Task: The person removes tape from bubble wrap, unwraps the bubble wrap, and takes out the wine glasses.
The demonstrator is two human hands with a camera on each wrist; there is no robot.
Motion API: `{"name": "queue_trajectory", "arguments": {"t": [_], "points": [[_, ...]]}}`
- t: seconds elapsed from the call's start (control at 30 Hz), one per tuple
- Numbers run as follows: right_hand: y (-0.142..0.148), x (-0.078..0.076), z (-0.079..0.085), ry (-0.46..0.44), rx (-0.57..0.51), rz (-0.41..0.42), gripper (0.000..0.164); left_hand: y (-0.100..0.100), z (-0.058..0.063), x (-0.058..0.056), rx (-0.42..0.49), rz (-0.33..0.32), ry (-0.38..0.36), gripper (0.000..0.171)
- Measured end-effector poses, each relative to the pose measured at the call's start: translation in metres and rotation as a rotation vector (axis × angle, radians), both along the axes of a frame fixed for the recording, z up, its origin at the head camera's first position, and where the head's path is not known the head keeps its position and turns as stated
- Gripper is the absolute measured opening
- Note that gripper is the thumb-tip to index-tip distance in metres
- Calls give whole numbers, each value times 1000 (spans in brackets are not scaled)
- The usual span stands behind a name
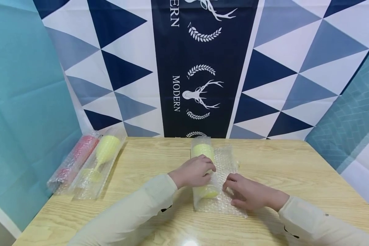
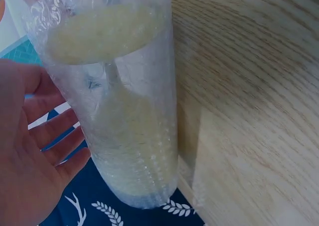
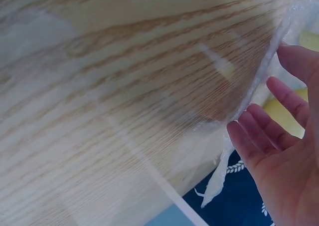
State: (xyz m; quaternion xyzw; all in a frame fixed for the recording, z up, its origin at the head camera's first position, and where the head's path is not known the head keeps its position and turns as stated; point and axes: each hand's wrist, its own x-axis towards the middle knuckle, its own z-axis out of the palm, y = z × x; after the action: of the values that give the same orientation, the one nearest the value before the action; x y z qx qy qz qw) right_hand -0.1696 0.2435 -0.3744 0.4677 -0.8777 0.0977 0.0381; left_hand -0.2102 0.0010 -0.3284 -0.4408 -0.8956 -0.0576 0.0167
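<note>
A yellow goblet point(image 1: 203, 150) lies on the table, rolled in clear bubble wrap point(image 1: 226, 164) whose flat loose part spreads to the right. Its foot and stem show through the layers in the left wrist view. Over the middle of the roll rests my left hand point(image 1: 194, 172); in its wrist view the fingers point(image 2: 57, 128) are fairly straight, with their tips at the side of the wrap. My right hand point(image 1: 249, 192) is at the right edge of the loose wrap. Its spread, slightly bent fingertips point(image 3: 244, 131) touch that edge in the right wrist view.
On the left of the wooden table point(image 1: 147, 153) lie two more bubble-wrapped things: a red one point(image 1: 80, 150) and a yellow goblet point(image 1: 106, 150). A patterned cloth point(image 1: 203, 68) hangs behind the table's far edge. Teal sheets point(image 1: 24, 102) hang at both sides.
</note>
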Motion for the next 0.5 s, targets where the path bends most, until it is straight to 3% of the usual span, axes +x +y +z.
{"name": "queue_trajectory", "arguments": {"t": [0.5], "points": [[1, 1, -1, -89, 17, -76, 32, -13, -1, 7, -9, 161, 93, 45]]}}
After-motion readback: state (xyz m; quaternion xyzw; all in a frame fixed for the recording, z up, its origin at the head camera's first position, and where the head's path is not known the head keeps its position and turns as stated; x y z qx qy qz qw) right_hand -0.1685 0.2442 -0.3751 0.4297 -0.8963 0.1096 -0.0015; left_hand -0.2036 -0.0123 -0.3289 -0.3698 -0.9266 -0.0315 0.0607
